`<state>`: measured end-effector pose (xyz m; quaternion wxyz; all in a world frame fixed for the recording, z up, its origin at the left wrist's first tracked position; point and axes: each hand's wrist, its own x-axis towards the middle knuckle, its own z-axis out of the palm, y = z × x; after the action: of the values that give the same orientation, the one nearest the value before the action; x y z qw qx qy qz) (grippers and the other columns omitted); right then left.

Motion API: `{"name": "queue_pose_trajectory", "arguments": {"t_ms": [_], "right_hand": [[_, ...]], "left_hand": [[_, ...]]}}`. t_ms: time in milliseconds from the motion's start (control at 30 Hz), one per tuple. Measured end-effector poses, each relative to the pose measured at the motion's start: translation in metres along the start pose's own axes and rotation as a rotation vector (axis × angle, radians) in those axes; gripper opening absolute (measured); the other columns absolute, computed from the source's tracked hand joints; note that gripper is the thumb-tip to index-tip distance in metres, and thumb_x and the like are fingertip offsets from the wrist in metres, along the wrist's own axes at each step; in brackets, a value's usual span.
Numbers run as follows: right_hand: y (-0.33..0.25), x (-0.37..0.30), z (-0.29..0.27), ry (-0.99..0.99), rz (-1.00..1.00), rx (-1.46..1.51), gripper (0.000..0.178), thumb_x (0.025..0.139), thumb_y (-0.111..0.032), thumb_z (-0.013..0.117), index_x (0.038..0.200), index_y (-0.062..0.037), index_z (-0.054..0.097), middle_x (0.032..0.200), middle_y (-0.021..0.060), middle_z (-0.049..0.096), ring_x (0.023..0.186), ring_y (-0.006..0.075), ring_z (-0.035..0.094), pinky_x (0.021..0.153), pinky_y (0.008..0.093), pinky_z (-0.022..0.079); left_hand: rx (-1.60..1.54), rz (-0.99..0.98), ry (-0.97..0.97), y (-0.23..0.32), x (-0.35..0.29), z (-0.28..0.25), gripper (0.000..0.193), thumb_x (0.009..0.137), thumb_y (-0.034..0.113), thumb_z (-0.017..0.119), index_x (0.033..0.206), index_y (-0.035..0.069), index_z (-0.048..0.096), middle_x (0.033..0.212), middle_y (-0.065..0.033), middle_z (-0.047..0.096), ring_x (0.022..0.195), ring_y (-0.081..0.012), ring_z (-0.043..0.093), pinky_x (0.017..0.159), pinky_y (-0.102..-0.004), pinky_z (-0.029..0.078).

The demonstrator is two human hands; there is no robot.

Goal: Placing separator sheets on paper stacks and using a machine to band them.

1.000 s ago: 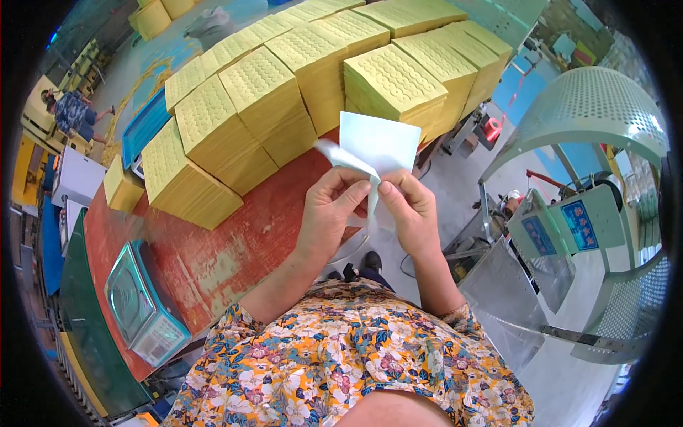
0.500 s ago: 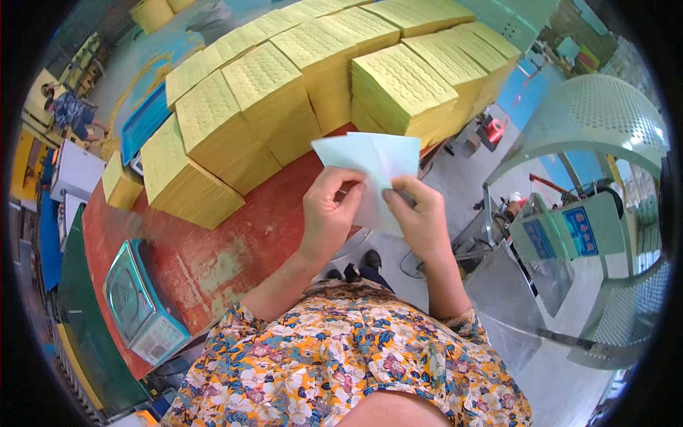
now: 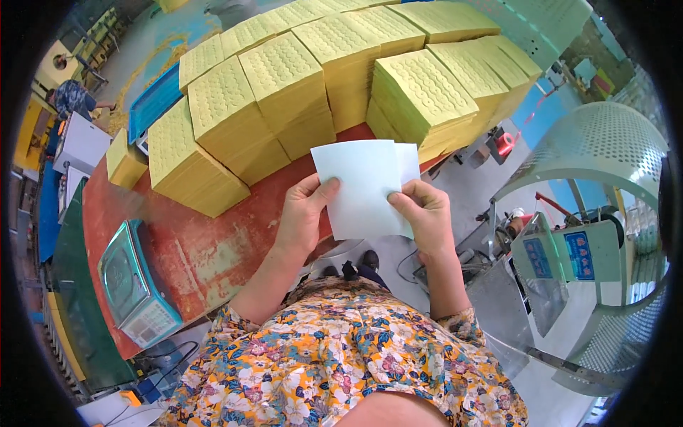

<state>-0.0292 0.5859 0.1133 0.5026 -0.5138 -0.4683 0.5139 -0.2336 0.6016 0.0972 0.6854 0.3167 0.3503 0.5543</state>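
Observation:
Two overlapping sheets of pale white paper (image 3: 361, 192) are held up in front of me, above the near edge of the red table. My left hand (image 3: 307, 206) pinches the left edge of the front sheet between thumb and fingers. On the other side, my right hand (image 3: 425, 212) grips the right edge, its thumb on the front. Part of the rear sheet (image 3: 408, 162) sticks out at the right, behind the front one. Whatever is on the papers' far side is hidden.
Tall stacks of yellow punched sheets (image 3: 281, 64) fill the back of the red table (image 3: 206, 263). A teal-edged scale (image 3: 128, 274) sits at its left corner, a blue tray (image 3: 153, 99) behind. Right stands a perforated metal machine guard (image 3: 597, 142). A person (image 3: 73, 99) bends far left.
My hands have moved apart, and the papers, bent and fanned before, now lie flatter with the front sheet facing me. The view has shifted slightly.

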Motion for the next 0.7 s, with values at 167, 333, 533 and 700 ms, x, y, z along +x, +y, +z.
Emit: {"name": "queue_pose_trajectory", "arguments": {"t_ms": [167,333,533,700], "right_hand": [[-0.001,0.004,0.005,0.071,-0.108,-0.171,0.023,0.083,-0.008,0.069,0.066,-0.0014,0.055,0.062,-0.006,0.05,0.058,0.0029,0.041,0.052,0.0233,0.034],[0.002,0.004,0.006,0.131,-0.126,-0.255,0.029,0.085,-0.008,0.066,0.064,-0.0024,0.047,0.061,-0.0057,0.04,0.059,0.0037,0.034,0.049,0.0243,0.027],[-0.004,0.004,0.024,0.009,-0.243,-0.333,0.023,0.082,-0.002,0.069,0.069,-0.0015,0.05,0.062,-0.0055,0.041,0.06,0.0027,0.036,0.05,0.023,0.029],[-0.009,0.014,0.049,0.065,-0.547,-0.548,0.014,0.078,0.001,0.07,0.074,-0.0001,0.056,0.065,0.0075,0.054,0.054,0.0161,0.048,0.051,0.0297,0.039]], "left_hand": [[-0.002,-0.071,0.029,-0.006,0.002,-0.001,0.021,0.093,0.014,0.062,0.107,-0.001,0.068,0.099,-0.0056,0.07,0.086,-0.0113,0.064,0.08,-0.0278,0.051],[0.13,-0.097,0.043,-0.012,0.005,0.001,0.022,0.094,0.015,0.061,0.109,0.0,0.067,0.098,-0.004,0.07,0.085,-0.0102,0.064,0.077,-0.0278,0.053],[0.625,0.211,0.201,0.006,-0.004,-0.013,0.02,0.09,0.018,0.067,0.096,0.0,0.064,0.088,-0.0031,0.066,0.079,-0.0097,0.058,0.068,-0.0273,0.048],[1.019,0.712,0.335,0.016,-0.03,0.006,0.031,0.083,0.024,0.073,0.096,0.001,0.056,0.085,-0.0122,0.055,0.07,-0.0256,0.055,0.061,-0.0338,0.046]]}}
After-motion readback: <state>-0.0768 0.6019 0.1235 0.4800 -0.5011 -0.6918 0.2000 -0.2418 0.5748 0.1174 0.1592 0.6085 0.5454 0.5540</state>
